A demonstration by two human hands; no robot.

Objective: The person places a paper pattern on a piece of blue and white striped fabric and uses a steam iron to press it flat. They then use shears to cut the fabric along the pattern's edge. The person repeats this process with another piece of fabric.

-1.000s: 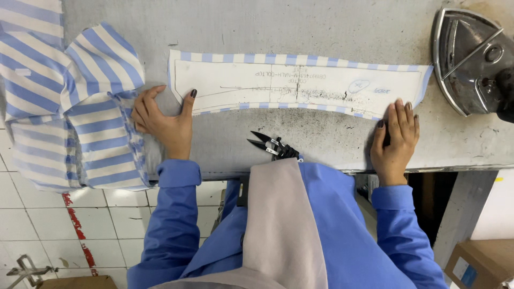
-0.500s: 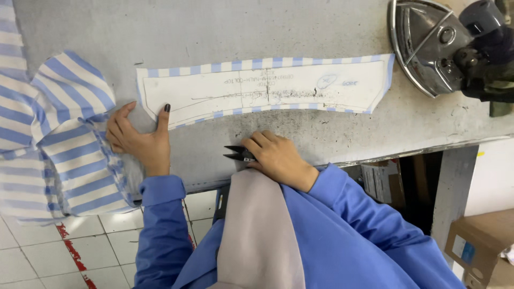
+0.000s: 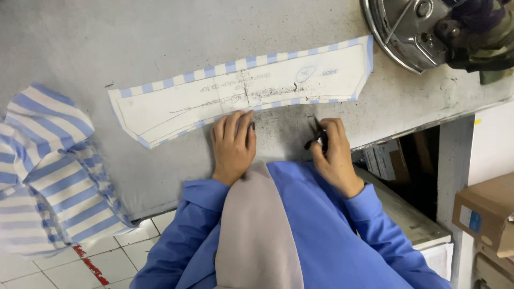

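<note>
A long curved white paper pattern (image 3: 214,96) lies on a blue-and-white striped fabric strip (image 3: 257,61) on the grey table (image 3: 160,37). My left hand (image 3: 233,147) rests flat with its fingertips on the pattern's near edge around the middle. My right hand (image 3: 332,155) is closed around small black thread snips (image 3: 317,140), just below the strip's near edge, blades pointing toward the fabric. Both arms wear blue sleeves.
A pile of blue-and-white striped fabric (image 3: 48,171) hangs over the table's left side. A metal iron (image 3: 412,32) lies at the top right. Cardboard boxes (image 3: 484,214) stand at the lower right, with tiled floor (image 3: 80,267) below.
My left hand slid right from the strip's left end to its middle. My right hand picked up the snips from the table's edge and raised them toward the strip.
</note>
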